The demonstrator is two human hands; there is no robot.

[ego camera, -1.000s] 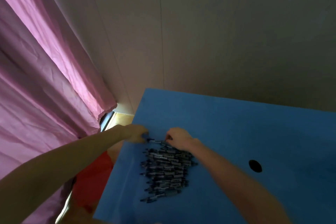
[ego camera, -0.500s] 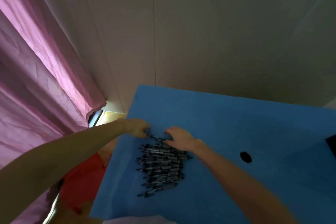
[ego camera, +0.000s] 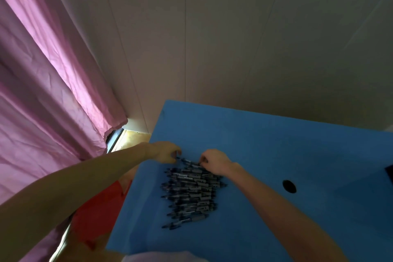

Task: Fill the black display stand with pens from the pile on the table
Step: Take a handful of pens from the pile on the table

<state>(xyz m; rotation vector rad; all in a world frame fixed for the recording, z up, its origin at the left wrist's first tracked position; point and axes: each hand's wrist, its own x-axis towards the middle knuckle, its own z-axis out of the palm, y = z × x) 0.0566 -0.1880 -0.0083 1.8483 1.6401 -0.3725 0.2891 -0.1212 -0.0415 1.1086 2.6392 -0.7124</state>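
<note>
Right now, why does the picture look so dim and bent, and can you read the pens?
Head view: light comes only from the gap beside the pink curtain, leaving the blue table and wall in shade; the wide lens slants the wall seams; the pile of pens is too small and soft for print; no glare.

A pink curtain (ego camera: 42, 91) hangs left of a pale panelled wall (ego camera: 234, 38), perhaps covering a window.

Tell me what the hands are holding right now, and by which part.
One pen at the pile's far edge: the left hand pinches one end, the right hand the other.
</note>
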